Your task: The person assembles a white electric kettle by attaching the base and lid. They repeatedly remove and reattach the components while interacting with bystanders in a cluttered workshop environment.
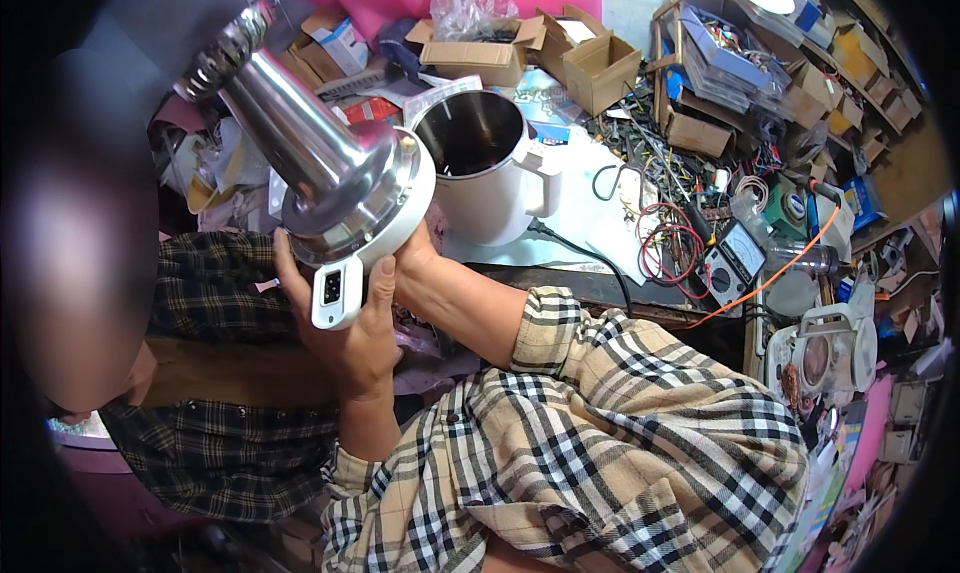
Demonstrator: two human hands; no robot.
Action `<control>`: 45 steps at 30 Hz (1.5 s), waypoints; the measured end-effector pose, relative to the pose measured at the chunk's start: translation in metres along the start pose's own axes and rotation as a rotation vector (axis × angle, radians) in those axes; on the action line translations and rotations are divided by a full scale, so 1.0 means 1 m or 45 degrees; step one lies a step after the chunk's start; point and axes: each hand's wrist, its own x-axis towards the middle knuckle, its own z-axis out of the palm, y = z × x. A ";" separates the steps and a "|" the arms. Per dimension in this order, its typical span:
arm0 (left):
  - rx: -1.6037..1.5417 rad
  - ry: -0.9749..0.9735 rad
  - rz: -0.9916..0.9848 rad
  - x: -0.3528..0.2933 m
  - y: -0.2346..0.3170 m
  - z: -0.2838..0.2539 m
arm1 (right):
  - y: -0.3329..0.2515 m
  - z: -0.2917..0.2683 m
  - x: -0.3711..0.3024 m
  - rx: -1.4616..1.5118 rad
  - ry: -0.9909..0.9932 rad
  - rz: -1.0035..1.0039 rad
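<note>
Tilted up in front of me is a soymilk maker head (310, 123), a shiny metal shaft with a wider perforated metal end, rising from a white round top. My left hand (350, 348) grips the white top, thumb and fingers on either side of its power socket (333, 288). Behind the same top, my right hand (416, 249) supports it from the far side; most of its fingers are hidden. Just right of the head, the matching white jug (480, 205) stands upright on the bench, its dark metal inside showing and its handle to the right.
Right of the jug lie a black power cord (580, 245), red test leads (672, 243) and an analog multimeter (732, 263). Cardboard boxes (480, 63) and loose parts crowd the back. Shelves with trays (720, 58) stand at far right. Another person in a dark plaid shirt (230, 453) is close on my left.
</note>
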 end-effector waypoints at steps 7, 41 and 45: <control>-0.611 0.010 -0.350 -0.004 -0.049 0.014 | 0.031 -0.056 0.043 -0.022 0.011 0.098; -0.384 0.052 -0.499 -0.068 -0.127 0.028 | 0.017 -0.150 0.026 -0.519 0.126 0.432; -0.449 0.091 -0.469 -0.079 -0.135 0.030 | 0.006 -0.134 0.000 -1.017 0.306 0.587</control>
